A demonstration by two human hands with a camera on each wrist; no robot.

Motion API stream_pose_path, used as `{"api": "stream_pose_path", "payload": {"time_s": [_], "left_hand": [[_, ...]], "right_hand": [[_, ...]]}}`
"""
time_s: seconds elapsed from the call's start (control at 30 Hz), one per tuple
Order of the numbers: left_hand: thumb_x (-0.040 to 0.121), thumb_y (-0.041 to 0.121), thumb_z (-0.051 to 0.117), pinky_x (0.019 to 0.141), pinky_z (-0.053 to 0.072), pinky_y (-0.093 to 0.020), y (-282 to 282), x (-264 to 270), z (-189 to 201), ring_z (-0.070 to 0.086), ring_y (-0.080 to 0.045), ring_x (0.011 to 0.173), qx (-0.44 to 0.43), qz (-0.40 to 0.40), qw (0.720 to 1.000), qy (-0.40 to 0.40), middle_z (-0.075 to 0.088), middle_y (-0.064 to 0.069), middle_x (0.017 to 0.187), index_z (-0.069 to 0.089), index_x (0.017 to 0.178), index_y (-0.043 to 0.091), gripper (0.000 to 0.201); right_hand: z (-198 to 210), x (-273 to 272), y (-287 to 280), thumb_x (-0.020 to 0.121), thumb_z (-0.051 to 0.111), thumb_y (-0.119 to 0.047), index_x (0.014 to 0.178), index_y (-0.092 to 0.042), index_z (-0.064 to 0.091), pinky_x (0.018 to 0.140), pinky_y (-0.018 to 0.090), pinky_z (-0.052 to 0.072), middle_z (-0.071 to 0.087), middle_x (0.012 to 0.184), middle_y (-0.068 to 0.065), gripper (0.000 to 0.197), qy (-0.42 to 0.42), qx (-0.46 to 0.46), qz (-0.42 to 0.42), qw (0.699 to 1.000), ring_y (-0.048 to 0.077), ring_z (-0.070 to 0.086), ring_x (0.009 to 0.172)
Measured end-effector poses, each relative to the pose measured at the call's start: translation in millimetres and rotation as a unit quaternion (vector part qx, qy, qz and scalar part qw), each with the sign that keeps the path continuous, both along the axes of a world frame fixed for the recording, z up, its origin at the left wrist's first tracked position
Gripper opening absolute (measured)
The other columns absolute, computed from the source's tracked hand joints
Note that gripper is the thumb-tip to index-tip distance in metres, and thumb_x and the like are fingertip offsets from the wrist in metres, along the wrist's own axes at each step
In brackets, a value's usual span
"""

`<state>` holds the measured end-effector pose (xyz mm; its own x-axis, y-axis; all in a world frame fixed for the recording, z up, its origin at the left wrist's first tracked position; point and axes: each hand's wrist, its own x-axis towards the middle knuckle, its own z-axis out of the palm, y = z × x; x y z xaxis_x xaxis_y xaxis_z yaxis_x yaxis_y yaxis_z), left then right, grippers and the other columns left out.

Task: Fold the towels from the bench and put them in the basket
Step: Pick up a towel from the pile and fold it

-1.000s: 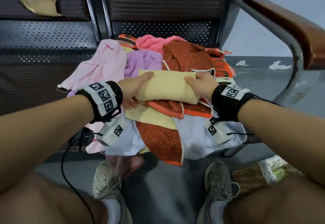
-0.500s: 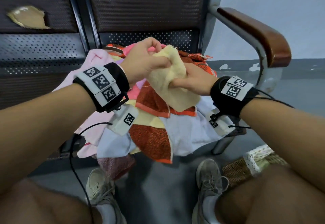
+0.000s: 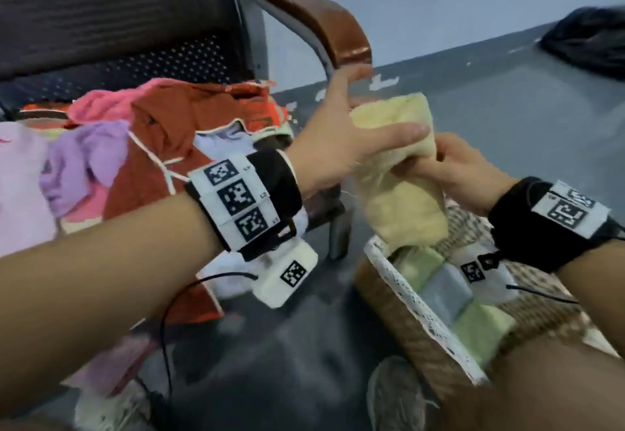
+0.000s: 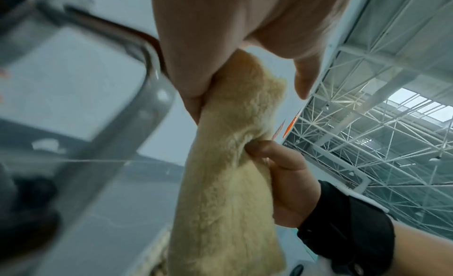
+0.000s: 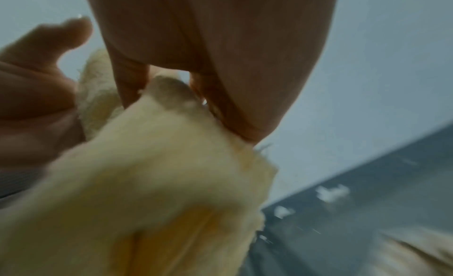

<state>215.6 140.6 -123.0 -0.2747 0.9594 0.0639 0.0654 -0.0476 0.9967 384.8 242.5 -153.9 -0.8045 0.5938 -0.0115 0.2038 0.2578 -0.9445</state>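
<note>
Both hands hold a folded pale yellow towel upright in the air, its lower end hanging just above the wicker basket on the floor. My left hand pinches the towel's top between thumb and palm, with the other fingers stretched upward. My right hand grips the towel's middle from the right with curled fingers. The left wrist view shows the towel pinched by the left hand and held by the right hand. In the blurred right wrist view, the right hand is on the towel.
A pile of unfolded towels in red, pink, purple and white lies on the metal bench at left. The bench's brown armrest stands between pile and basket. Folded green and grey towels lie in the basket. My shoe is beside it.
The yellow towel has left the pile and moved right with both hands, to above the basket. It now hangs upright instead of lying flat, and my view has turned right.
</note>
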Motion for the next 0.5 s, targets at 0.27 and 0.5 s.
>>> {"api": "stream_pose_path", "payload": {"time_s": [0.27,0.5], "left_hand": [[0.079,0.024,0.080,0.073,0.055,-0.029,118.9,138.8,-144.5,0.070,-0.017,0.097,-0.249,-0.069,0.957,-0.130,0.067,-0.010,0.118,0.043,0.135,0.009,0.069],[0.094,0.029,0.056,0.084,0.054,-0.036,172.3,173.5,-248.4,0.062,-0.029,0.106,-0.431,-0.152,0.867,0.198,0.061,-0.015,0.127,0.054,0.134,0.003,0.048]], "right_hand": [[-136.7,133.8,38.6,0.094,0.060,-0.017,0.117,-0.014,0.070,0.079,0.039,0.061,0.075,0.112,0.012,0.025,0.038,-0.293,-0.281,0.913,0.028,0.073,0.099],[-234.2,141.4,44.3,0.089,0.056,-0.028,0.126,-0.010,0.061,0.095,0.045,0.051,0.068,0.118,0.014,0.041,-0.124,-0.462,-0.406,0.779,0.035,0.063,0.109]]}}
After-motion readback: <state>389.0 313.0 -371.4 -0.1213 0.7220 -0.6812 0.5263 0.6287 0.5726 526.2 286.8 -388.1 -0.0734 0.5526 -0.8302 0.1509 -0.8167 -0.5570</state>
